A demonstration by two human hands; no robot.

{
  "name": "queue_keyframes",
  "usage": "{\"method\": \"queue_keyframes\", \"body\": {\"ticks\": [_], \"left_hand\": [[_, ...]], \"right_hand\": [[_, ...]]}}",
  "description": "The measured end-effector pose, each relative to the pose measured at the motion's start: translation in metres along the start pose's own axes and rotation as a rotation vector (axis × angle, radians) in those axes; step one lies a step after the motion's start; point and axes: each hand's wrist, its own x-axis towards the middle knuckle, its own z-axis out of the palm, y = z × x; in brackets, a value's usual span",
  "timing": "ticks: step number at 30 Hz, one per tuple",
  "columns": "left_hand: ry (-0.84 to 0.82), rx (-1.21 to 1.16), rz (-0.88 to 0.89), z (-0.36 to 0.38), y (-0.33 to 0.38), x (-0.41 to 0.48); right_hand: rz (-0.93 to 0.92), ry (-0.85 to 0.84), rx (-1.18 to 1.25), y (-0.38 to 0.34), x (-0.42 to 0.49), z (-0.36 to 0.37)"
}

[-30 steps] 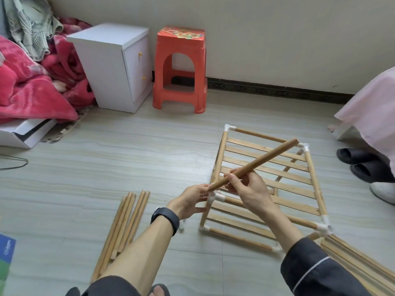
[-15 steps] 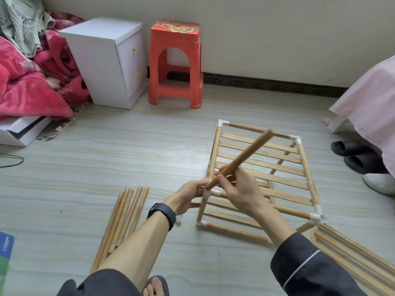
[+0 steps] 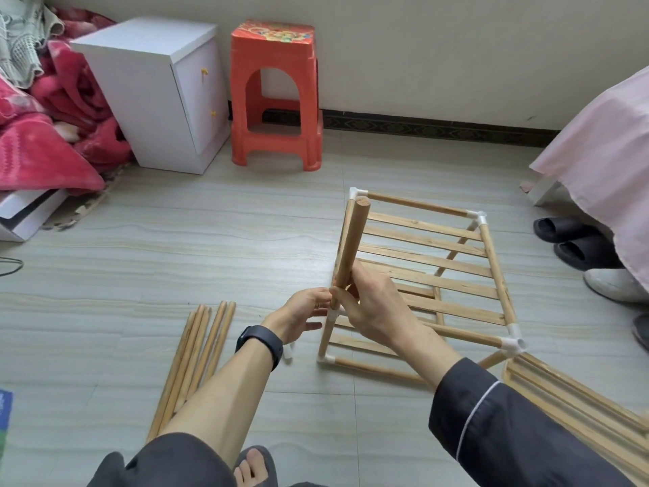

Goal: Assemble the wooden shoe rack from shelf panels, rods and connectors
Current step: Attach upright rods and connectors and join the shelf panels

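Holding a wooden stick with both hands, a person sits on the floor next to a half-built shoe rack. The right hand is wrapped round the low part of the stick, with its fingers curled tight and the back of the hand facing up. The left hand has bent fingers too, and its fingertips pinch the stick from the other side, right at the bottom. A black watch sits on the left wrist. The stick stands almost straight up, with its round top end leaning a little away. Its bottom end meets a white corner piece at the near left corner of the rack. The fingers hide that spot, so I cannot tell if the stick is pushed in all the way. The rack stands on the floor in front of the hands. It has a shelf of flat wooden slats on top and white pieces at its corners. A bunch of loose sticks lies on the floor to the left, near the left arm. Another slat shelf lies on the floor at the right, close to the right sleeve. Farther back stand a red stool and a white cabinet by the wall. Black slippers sit at the right, under a pink cloth.
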Motion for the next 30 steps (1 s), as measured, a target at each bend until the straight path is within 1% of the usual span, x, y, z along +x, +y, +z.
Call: {"method": "queue_keyframes", "body": {"ticks": [2, 4, 8, 9, 11, 13, 14, 17, 20, 22, 26, 30], "left_hand": [[-0.006, 0.016, 0.001, -0.001, 0.0, 0.002], [0.008, 0.06, 0.001, -0.002, 0.003, 0.0], [0.122, 0.217, 0.046, -0.007, 0.027, -0.021], [0.155, 0.219, 0.094, -0.008, 0.039, -0.029], [0.179, 0.19, 0.235, -0.005, 0.07, -0.05], [0.142, 0.138, 0.38, 0.006, 0.104, -0.074], [0.116, 0.104, 0.449, 0.014, 0.12, -0.086], [0.079, 0.055, 0.62, 0.047, 0.151, -0.108], [0.17, 0.042, 0.732, 0.076, 0.152, -0.109], [0.217, -0.007, 0.773, 0.083, 0.147, -0.103], [0.174, 0.008, 0.815, 0.081, 0.147, -0.093], [0.148, 0.002, 0.831, 0.07, 0.147, -0.092]], "right_hand": [[-0.009, 0.036, 0.022, 0.002, -0.002, 0.002], [-0.007, 0.038, 0.011, 0.002, 0.001, 0.005], [0.055, -0.037, 0.055, 0.014, -0.006, 0.01], [0.083, -0.055, 0.017, 0.021, -0.013, 0.013], [0.171, -0.081, -0.152, 0.039, -0.027, 0.016], [0.271, -0.15, -0.314, 0.055, -0.037, 0.017], [0.297, -0.19, -0.351, 0.06, -0.041, 0.018], [0.291, -0.224, -0.422, 0.066, -0.043, 0.026], [0.284, -0.19, -0.473, 0.069, -0.041, 0.031], [0.266, -0.172, -0.499, 0.071, -0.041, 0.031], [0.226, -0.17, -0.536, 0.077, -0.04, 0.03], [0.252, -0.205, -0.588, 0.079, -0.033, 0.032]]}}
